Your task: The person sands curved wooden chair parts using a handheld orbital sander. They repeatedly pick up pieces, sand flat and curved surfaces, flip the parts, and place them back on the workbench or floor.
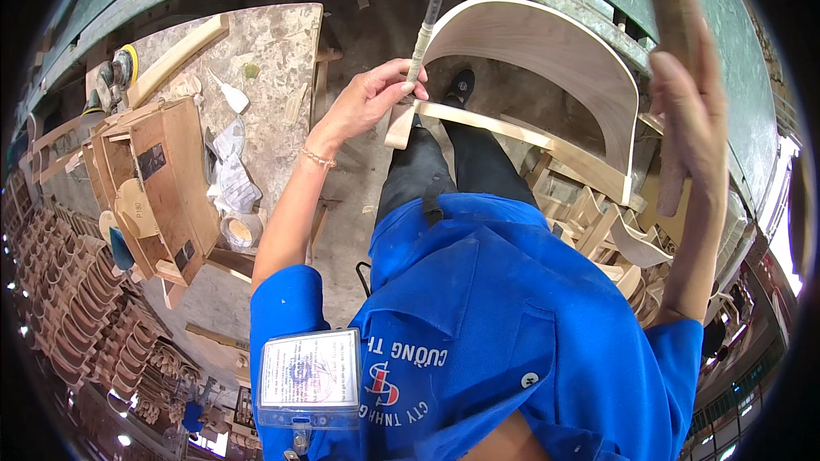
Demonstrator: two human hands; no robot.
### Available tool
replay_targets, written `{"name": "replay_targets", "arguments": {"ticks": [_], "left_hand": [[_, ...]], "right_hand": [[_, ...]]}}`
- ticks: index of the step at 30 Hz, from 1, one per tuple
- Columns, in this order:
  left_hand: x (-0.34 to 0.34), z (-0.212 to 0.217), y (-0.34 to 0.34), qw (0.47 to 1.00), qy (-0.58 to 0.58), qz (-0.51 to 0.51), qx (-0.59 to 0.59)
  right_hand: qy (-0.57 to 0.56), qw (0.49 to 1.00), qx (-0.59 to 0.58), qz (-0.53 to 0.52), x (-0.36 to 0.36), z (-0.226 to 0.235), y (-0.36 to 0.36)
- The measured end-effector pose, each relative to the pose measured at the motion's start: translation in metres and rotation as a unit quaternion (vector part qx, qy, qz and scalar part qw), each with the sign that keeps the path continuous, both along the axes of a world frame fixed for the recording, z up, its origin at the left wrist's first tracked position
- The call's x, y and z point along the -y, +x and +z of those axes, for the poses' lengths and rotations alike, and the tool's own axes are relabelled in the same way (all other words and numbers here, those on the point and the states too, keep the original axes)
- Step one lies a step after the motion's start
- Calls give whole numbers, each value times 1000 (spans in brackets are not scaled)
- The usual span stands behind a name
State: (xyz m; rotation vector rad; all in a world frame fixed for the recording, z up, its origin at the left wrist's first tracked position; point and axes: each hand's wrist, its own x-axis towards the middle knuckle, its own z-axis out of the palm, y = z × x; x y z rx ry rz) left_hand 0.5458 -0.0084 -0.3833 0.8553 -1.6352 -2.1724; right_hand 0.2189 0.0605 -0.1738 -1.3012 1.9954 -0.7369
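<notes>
My left hand [381, 99] is closed round a tape-wrapped metal rod [424, 41] that stands nearly upright. Its lower end is hidden behind my fingers, by the left end of a pale wooden frame. That frame has a straight rail [504, 128] across my thighs and a bent plywood panel [559, 34] arching away from me. On the right, my raised right hand [696, 107] grips a long wooden bar [669, 0], smeared by motion at its upper end. The bar's lower end shows below the palm, well apart from the rod.
At left, a worktable [286, 60] carries a wooden box [158, 179], a white-bladed scraper [231, 96], a crumpled plastic bag [231, 166], a tape roll [241, 229] and a sander [118, 72]. Wooden parts [598, 230] lie beside my right leg. A green metal surface [726, 60] borders the far right.
</notes>
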Motion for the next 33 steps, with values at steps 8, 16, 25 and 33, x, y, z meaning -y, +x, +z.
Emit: {"name": "replay_targets", "arguments": {"ticks": [8, 16, 25, 33], "left_hand": [[-1, -3, 2, 998, 44, -4, -45], [2, 32, 1, 860, 354, 164, -331], [-61, 47, -93, 985, -40, 119, 118], [-61, -1, -18, 950, 54, 147, 271]], "right_hand": [[52, 978, -2, 201, -17, -16, 47], [200, 873, 444, -8, -29, -50, 11], [122, 841, 523, -65, 33, -141, 21], [-25, 810, 570, -134, 175, -228, -58]]}}
